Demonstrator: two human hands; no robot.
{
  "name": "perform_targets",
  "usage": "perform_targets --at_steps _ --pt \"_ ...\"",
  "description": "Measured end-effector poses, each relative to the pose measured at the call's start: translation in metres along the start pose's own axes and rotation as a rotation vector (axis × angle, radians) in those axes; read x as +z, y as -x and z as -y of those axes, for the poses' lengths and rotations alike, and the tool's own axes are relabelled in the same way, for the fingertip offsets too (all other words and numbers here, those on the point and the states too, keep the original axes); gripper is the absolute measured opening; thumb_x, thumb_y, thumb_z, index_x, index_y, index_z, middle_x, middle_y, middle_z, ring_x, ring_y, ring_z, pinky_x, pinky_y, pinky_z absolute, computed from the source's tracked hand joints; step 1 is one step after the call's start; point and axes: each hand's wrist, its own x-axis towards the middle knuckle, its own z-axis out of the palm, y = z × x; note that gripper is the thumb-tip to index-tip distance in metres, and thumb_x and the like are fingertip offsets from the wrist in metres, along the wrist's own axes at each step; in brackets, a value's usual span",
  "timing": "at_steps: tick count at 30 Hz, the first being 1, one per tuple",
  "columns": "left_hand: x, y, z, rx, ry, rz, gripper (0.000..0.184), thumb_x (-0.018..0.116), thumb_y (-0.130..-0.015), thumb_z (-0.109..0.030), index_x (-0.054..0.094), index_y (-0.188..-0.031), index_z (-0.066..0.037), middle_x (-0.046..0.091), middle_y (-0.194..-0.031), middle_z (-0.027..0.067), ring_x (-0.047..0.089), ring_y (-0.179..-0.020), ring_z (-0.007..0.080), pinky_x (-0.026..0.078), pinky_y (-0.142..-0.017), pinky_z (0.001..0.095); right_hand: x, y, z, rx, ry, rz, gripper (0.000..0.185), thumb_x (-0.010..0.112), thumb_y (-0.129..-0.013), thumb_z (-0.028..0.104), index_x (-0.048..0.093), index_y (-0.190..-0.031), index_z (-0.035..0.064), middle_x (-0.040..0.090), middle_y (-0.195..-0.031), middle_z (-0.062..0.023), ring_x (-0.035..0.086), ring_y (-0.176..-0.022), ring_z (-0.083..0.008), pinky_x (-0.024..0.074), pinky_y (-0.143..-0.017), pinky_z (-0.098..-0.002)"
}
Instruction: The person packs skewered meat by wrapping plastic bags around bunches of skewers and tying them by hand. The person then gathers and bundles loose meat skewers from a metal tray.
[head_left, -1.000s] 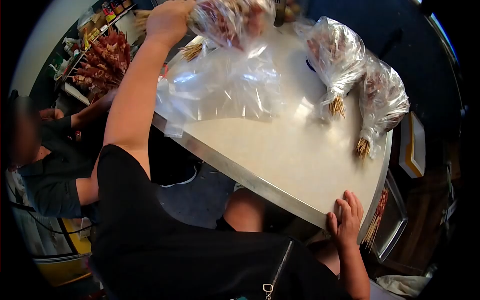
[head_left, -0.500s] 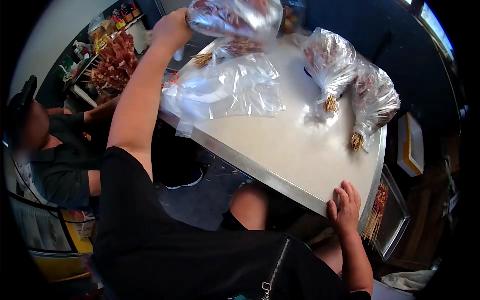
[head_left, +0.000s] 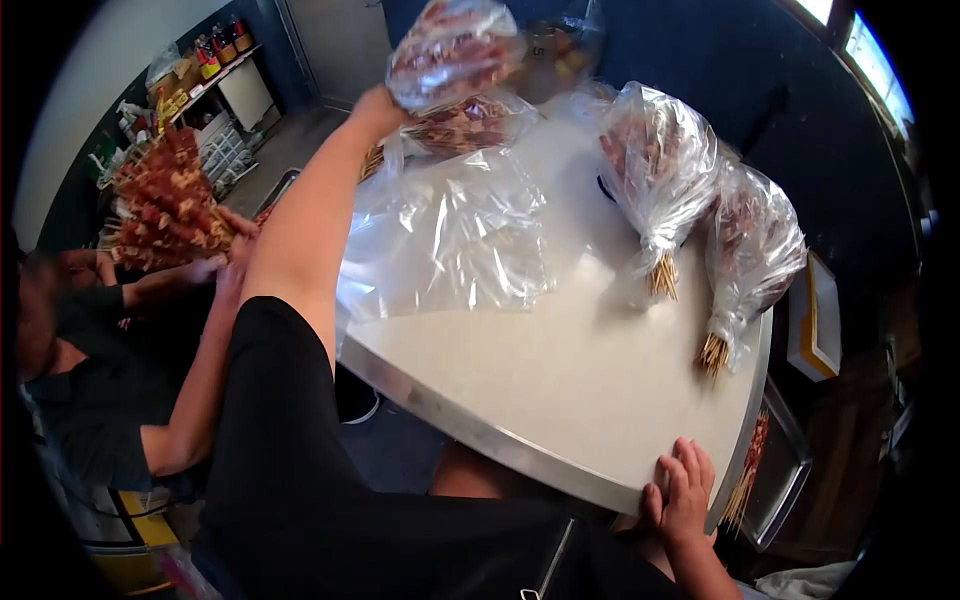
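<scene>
Bag of red meat skewers in clear plastic (head_left: 455, 58), upper centre: likely heavy, slippery, best gripped at its neck; left hand (head_left: 378, 113) apparently closed on it; right hand (head_left: 685, 495) loosely open, empty.

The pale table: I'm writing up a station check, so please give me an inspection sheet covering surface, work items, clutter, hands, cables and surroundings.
Surface: metal-edged tabletop, glare in places.
Work items: raised bagged bundle of meat skewers; low bagged bundle just below it in view; middle bundle and right-hand bundle, stick ends towards the wearer; flat clear bag.
Clutter: unbagged skewers beside the table's right edge, near a metal tray.
Hands: left hand holds the raised bagged bundle; right hand rests at the near-right corner.
Cables: none clearly identifiable.
Surroundings: co-worker's hand beside a skewer bunch; bottles beyond.
</scene>
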Motion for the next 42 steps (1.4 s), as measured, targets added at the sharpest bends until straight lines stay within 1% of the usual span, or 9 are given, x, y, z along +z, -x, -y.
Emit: perform_targets --at_steps 2,6,10,16,19,22,24,32,42 --pt "0.022 0.011 0.009 -0.054 0.026 0.257 0.084 0.083 -0.049 -0.031 0.053 -0.119 0.004 0.059 -0.117 0.0228 0.056 -0.110 0.0318 0.042 -0.096 0.0342 0.001 -0.001 -0.002 -0.002 -0.007 0.013 0.041 0.064 -0.073 0.023 0.054 -0.110 0.0061 0.045 -0.132 -0.0207 0.038 -0.123 -0.0409 0.0270 -0.103 -0.0517" --pt "-0.005 0.029 0.004 -0.127 0.179 0.536 0.099 0.084 -0.045 -0.024 0.040 -0.132 0.000 0.055 -0.123 0.0185 0.050 -0.117 0.0290 0.038 -0.099 0.0336 -0.004 -0.005 0.005 0.017 0.010 0.067 0.035 0.058 -0.079 0.023 0.052 -0.109 0.0053 0.043 -0.133 -0.0217 0.037 -0.124 -0.0430 0.0278 -0.103 -0.0513" --pt "0.000 0.029 0.014 -0.079 0.073 0.527 0.100 0.082 -0.047 -0.024 0.039 -0.133 -0.001 0.057 -0.120 0.0203 0.053 -0.114 0.0305 0.039 -0.098 0.0343 -0.005 -0.006 0.007 0.016 0.024 0.084 0.035 0.056 -0.081 0.023 0.051 -0.109 0.0046 0.041 -0.134 -0.0223 0.036 -0.125 -0.0434 0.0278 -0.103 -0.0512" --pt "0.014 0.041 -0.006 -0.091 -0.248 0.292 0.080 0.070 -0.061 -0.023 0.038 -0.132 -0.003 0.059 -0.114 0.0216 0.057 -0.107 0.0345 0.042 -0.094 0.0368 -0.002 -0.003 0.003 0.024 0.043 0.080 0.035 0.054 -0.083 0.026 0.051 -0.110 0.0042 0.042 -0.134 -0.0219 0.036 -0.125 -0.0431 0.0278 -0.103 -0.0508" --pt "-0.006 0.047 -0.048 -0.147 -0.368 0.160 0.056 0.058 -0.073 -0.017 0.043 -0.124 -0.004 0.061 -0.111 0.0230 0.058 -0.104 0.0362 0.045 -0.089 0.0418 -0.005 -0.006 0.010 0.014 0.029 0.057 0.034 0.055 -0.083 0.025 0.052 -0.110 0.0045 0.043 -0.133 -0.0214 0.036 -0.125 -0.0425 0.0279 -0.103 -0.0501" --pt "-0.034 0.030 -0.077 -0.003 -0.541 0.119 0.040 0.057 -0.077 -0.013 0.045 -0.115 -0.005 0.064 -0.102 0.0192 0.061 -0.098 0.0352 0.046 -0.084 0.0439 -0.004 -0.004 0.005 0.022 0.026 0.059 0.033 0.056 -0.082 0.024 0.053 -0.109 0.0048 0.043 -0.133 -0.0213 0.036 -0.125 -0.0420 0.0280 -0.103 -0.0492" --pt "-0.056 0.022 -0.100 0.304 -0.871 0.025 0.032 0.056 -0.080 -0.012 0.044 -0.109 -0.007 0.067 -0.094 0.0148 0.063 -0.093 0.0333 0.045 -0.077 0.0438 -0.004 -0.003 0.004 0.030 0.004 0.046 0.037 0.059 -0.078 0.022 0.053 -0.110 0.0054 0.043 -0.133 -0.0209 0.036 -0.125 -0.0416 0.0268 -0.104 -0.0499" --pt "-0.121 0.060 -0.171 0.309 -0.902 0.048 0.033 0.056 -0.080 -0.009 0.043 -0.109 -0.008 0.067 -0.091 0.0135 0.064 -0.090 0.0299 0.044 -0.075 0.0406 -0.006 0.002 0.008 0.046 -0.031 -0.031 0.040 0.062 -0.076 0.022 0.054 -0.112 0.0070 0.045 -0.132 -0.0175 0.037 -0.126 -0.0375 0.0246 -0.107 -0.0480" --pt "-0.201 0.176 -0.220 0.603 -0.820 -0.160 0.039 0.058 -0.080 -0.014 0.042 -0.115 -0.018 0.065 -0.080 0.0141 0.063 -0.081 0.0353 0.047 -0.069 0.0454 0.006 0.014 0.000 -0.105 -0.044 -0.324 0.030 0.064 -0.077 0.016 0.059 -0.105 0.0068 0.052 -0.122 -0.0164 0.044 -0.119 -0.0347 0.0327 -0.102 -0.0444"
